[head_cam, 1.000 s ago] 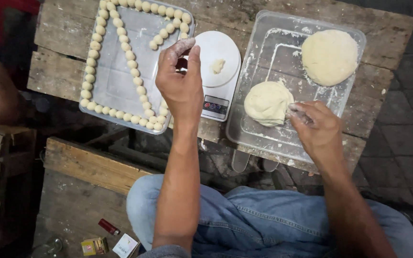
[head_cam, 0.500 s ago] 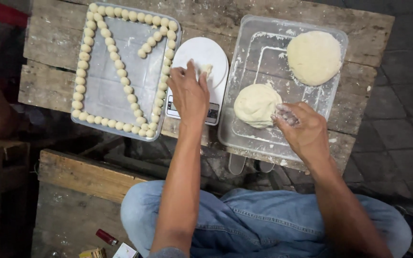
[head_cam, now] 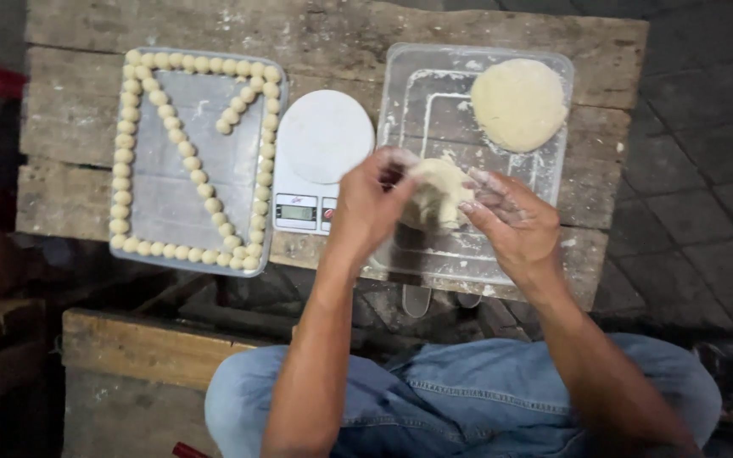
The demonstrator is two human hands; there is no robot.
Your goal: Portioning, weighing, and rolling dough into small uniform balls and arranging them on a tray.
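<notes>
Hands: my left hand [head_cam: 371, 208] and right hand [head_cam: 511, 222] were clamped together on the dough lump [head_cam: 436, 193] above the clear tray [head_cam: 553, 182].
Done: dough balls [head_cam: 187, 153] lined the left tray [head_cam: 163, 203].
Left: flat dough round [head_cam: 518, 103] untouched; scale [head_cam: 322, 136] bare on the bench [head_cam: 341, 34].

Both hands [head_cam: 366, 212] hide much of the blurred dough lump [head_cam: 439, 191].

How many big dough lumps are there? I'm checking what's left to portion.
2: one flat dough round at the clear tray's far right corner, one lump between both hands.
</notes>
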